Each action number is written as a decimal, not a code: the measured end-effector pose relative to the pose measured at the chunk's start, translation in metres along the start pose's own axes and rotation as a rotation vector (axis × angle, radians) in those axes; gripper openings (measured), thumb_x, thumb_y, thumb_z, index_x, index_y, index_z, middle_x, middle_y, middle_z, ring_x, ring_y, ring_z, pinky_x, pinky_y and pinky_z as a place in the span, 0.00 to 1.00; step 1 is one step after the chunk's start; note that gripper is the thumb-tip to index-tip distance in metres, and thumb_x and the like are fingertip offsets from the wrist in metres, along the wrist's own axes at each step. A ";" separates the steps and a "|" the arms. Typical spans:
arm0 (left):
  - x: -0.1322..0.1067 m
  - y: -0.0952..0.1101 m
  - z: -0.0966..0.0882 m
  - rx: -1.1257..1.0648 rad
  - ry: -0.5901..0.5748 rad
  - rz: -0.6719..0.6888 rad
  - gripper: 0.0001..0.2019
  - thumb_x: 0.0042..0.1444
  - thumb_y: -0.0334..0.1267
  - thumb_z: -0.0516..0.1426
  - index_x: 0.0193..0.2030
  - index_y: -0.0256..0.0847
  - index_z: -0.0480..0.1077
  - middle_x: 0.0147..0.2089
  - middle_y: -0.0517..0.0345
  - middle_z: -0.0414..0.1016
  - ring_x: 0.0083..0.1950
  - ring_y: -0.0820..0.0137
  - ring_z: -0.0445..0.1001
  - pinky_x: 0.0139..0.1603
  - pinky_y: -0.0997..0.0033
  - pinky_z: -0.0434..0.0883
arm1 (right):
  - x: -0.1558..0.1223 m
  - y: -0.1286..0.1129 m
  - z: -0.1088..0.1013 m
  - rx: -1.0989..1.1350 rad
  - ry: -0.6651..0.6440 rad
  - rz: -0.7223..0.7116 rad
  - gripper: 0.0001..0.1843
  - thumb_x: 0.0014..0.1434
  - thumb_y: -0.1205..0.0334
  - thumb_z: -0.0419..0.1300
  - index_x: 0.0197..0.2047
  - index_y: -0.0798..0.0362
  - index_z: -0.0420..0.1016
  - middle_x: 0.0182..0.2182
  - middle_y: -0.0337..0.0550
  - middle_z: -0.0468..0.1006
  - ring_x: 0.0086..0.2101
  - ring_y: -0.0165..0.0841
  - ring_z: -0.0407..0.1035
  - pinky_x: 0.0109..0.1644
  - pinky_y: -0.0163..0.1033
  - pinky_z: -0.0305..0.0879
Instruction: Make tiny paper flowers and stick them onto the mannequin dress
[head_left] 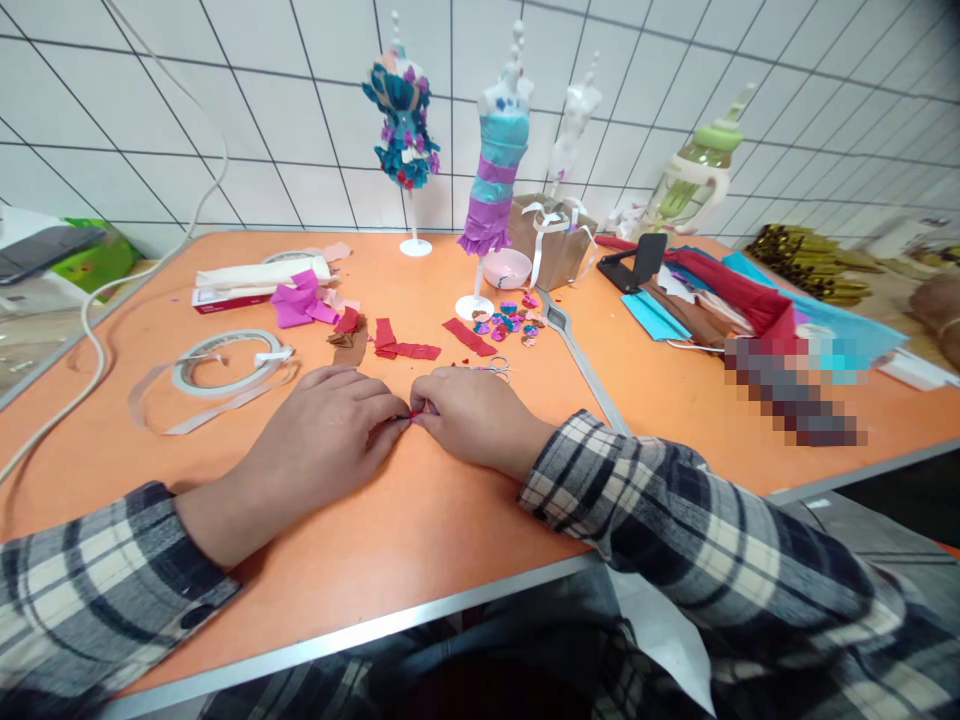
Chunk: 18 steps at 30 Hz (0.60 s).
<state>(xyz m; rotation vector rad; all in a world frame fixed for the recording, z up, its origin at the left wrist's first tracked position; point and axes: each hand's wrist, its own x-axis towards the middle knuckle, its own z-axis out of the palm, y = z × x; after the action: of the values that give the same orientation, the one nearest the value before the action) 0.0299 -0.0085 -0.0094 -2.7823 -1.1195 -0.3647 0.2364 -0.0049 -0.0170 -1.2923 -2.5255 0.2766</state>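
My left hand (322, 430) and my right hand (476, 412) meet low over the table, both closed in a pinch. Between their fingertips shows a tiny pinkish-red scrap of crepe paper (412, 416), mostly hidden by the fingers. Just beyond the knuckles lie red crepe paper strips (409, 350) and a crumpled brown piece (349, 345). Past my right hand are small scissors (498, 367), partly covered. Several small twisted paper pieces (514, 320) in blue, purple and pink are heaped behind them.
Two dressed miniature mannequins (405, 130) (499, 150) and a bare one (576, 115) stand at the back. Around them are a pink bowl (508, 268) and a gift bag (555, 250). Tape rolls (225, 365) lie left; crepe sheets (750, 290) and a bottle (694, 175) are right.
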 end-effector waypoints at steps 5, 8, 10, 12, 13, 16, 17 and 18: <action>0.000 0.000 -0.001 -0.017 -0.003 -0.022 0.17 0.67 0.43 0.51 0.37 0.44 0.81 0.36 0.52 0.85 0.40 0.54 0.80 0.48 0.49 0.67 | -0.001 0.001 0.001 0.012 0.014 -0.025 0.10 0.68 0.62 0.58 0.43 0.51 0.81 0.40 0.43 0.83 0.40 0.36 0.74 0.35 0.40 0.53; 0.001 0.001 -0.001 -0.016 -0.015 -0.041 0.16 0.66 0.43 0.52 0.37 0.45 0.80 0.36 0.52 0.84 0.40 0.53 0.81 0.51 0.48 0.67 | 0.000 0.001 0.000 -0.009 -0.009 -0.005 0.10 0.68 0.61 0.58 0.43 0.51 0.82 0.40 0.44 0.83 0.39 0.37 0.74 0.35 0.40 0.54; 0.001 0.001 0.000 0.000 -0.013 -0.050 0.16 0.66 0.44 0.51 0.39 0.44 0.80 0.37 0.50 0.84 0.41 0.52 0.81 0.50 0.48 0.67 | 0.001 0.001 -0.001 -0.020 -0.024 -0.016 0.11 0.69 0.61 0.57 0.44 0.52 0.82 0.41 0.45 0.84 0.40 0.37 0.74 0.36 0.40 0.55; 0.001 0.000 0.000 0.000 -0.014 -0.049 0.17 0.67 0.44 0.51 0.41 0.44 0.80 0.38 0.49 0.84 0.42 0.52 0.80 0.50 0.48 0.68 | 0.001 0.000 -0.002 -0.019 -0.039 -0.028 0.11 0.69 0.62 0.57 0.45 0.53 0.81 0.42 0.46 0.84 0.41 0.38 0.75 0.37 0.40 0.56; 0.001 0.000 0.000 -0.005 -0.019 -0.047 0.17 0.67 0.44 0.51 0.40 0.44 0.80 0.38 0.49 0.84 0.42 0.52 0.80 0.49 0.49 0.68 | 0.001 0.000 -0.003 -0.014 -0.043 -0.029 0.11 0.69 0.62 0.57 0.45 0.53 0.82 0.43 0.46 0.84 0.42 0.38 0.75 0.37 0.40 0.57; 0.001 0.000 0.000 -0.019 -0.037 -0.049 0.16 0.66 0.44 0.51 0.38 0.45 0.81 0.36 0.51 0.84 0.41 0.53 0.80 0.49 0.50 0.69 | 0.000 -0.003 -0.007 0.009 -0.047 -0.014 0.12 0.68 0.62 0.56 0.44 0.52 0.82 0.42 0.45 0.84 0.42 0.38 0.75 0.38 0.40 0.58; 0.001 -0.001 0.000 -0.022 -0.037 -0.057 0.16 0.65 0.43 0.51 0.38 0.45 0.81 0.36 0.51 0.84 0.41 0.53 0.79 0.48 0.50 0.69 | -0.001 -0.004 -0.007 0.015 -0.049 -0.005 0.12 0.68 0.61 0.57 0.44 0.52 0.83 0.42 0.45 0.84 0.42 0.38 0.75 0.37 0.40 0.57; 0.002 -0.001 0.001 -0.028 -0.037 -0.065 0.16 0.64 0.43 0.51 0.38 0.45 0.81 0.36 0.50 0.84 0.41 0.53 0.79 0.47 0.50 0.69 | -0.001 -0.005 -0.008 0.021 -0.050 0.005 0.12 0.67 0.59 0.58 0.43 0.52 0.83 0.41 0.45 0.84 0.41 0.38 0.75 0.36 0.40 0.57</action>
<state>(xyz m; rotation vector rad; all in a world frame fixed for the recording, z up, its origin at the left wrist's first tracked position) 0.0305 -0.0067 -0.0095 -2.7931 -1.2245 -0.3401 0.2359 -0.0082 -0.0081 -1.2992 -2.5536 0.3396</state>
